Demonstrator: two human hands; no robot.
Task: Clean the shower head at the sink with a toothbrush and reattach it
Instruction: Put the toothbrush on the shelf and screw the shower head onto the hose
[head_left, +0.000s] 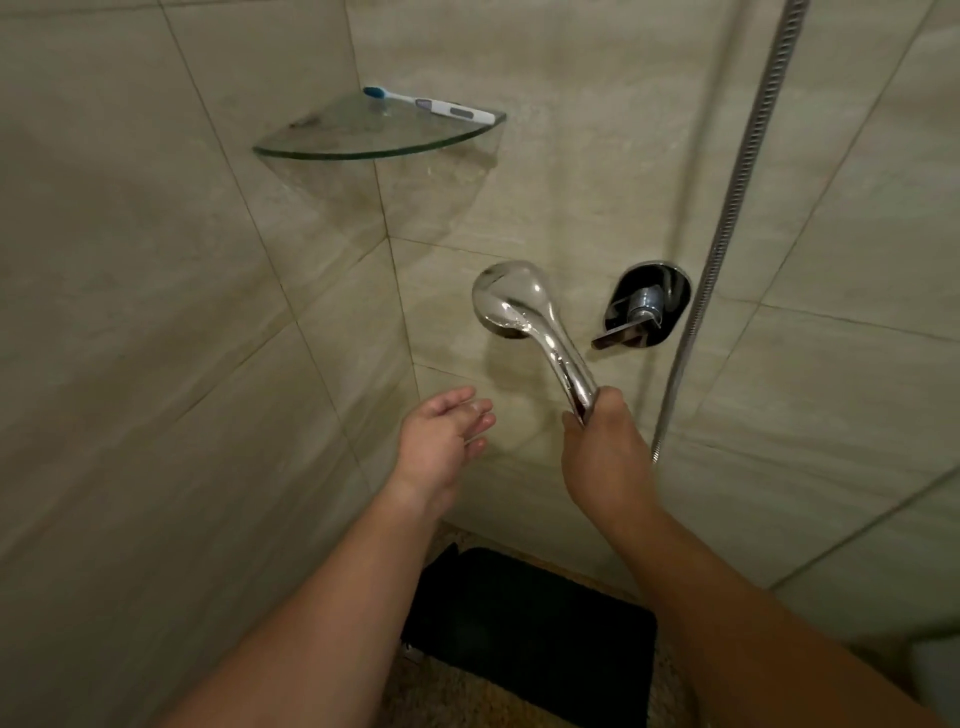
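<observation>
Chrome shower head (511, 304), handle gripped by right hand (605, 452)

Glossy chrome shower head (511, 301), ribbed metal hose (737, 171), clear glass shelf (363, 137), matt beige tiles (156, 312), plastic toothbrush (428, 104).

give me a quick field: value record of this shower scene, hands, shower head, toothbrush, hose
place: tiled shower corner
left hand: open, empty, palm turned up, below the head
right hand: closed round the handle
shower head: chrome, held up in front of the wall, face turned away
toothbrush: lying on the glass corner shelf, untouched
hose: hangs down the wall at right
mixer lever: on the wall, right of the head
</observation>
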